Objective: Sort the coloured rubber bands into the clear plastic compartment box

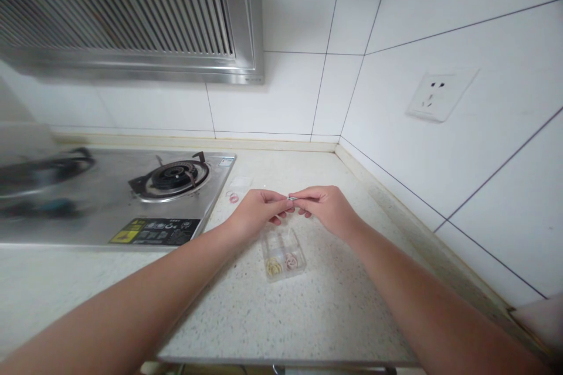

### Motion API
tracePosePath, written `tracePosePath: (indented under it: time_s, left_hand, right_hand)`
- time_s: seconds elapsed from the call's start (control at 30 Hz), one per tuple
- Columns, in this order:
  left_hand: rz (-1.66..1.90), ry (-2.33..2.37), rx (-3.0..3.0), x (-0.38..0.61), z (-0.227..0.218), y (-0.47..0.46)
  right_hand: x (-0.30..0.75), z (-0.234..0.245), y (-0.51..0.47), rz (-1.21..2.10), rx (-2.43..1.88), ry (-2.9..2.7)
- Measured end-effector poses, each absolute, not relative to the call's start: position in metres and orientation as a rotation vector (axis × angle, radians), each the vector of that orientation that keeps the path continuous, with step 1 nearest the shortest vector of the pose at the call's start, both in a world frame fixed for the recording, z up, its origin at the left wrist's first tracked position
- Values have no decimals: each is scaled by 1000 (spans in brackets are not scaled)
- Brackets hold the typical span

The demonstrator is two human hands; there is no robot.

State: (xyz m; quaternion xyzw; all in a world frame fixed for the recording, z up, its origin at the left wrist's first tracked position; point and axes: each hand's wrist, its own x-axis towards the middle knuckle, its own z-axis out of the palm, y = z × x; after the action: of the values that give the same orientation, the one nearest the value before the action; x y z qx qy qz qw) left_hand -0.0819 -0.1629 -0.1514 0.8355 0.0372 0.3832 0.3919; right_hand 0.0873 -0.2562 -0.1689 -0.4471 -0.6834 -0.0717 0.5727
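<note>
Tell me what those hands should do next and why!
Perhaps bring the small, thin, pale thing toward the clear plastic divided box: the left hand and right hand pinch it close by, and the box holds thin yellow loops and pink loops.

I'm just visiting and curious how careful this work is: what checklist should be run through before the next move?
1. Small thin object pinched between fingertips of left hand and right hand: ok.
2. What that object is: cannot tell; fingers cover much of it.
3. Clear box resting on the counter: ok.
4. Colours kept apart in the box: ok; yellowish loops left, pinkish loops right.
5. Every pinkish loop inside the box: not ok; pinkish bands lie beside the stove.
6. No flame showing on the nearer burner: ok.
</note>
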Motion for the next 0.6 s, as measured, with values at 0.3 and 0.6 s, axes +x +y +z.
tracePosePath:
  time_s: [0.3,0.6]
  left_hand:
    - [1039,113,2130,-83,-151,-160]
    - [1671,454,3173,-135,-107,-130]
  right_hand:
    - [84,-172,-255,-442,-1062,-1783]
    - [82,-173,-260,-585,-1174,-1724]
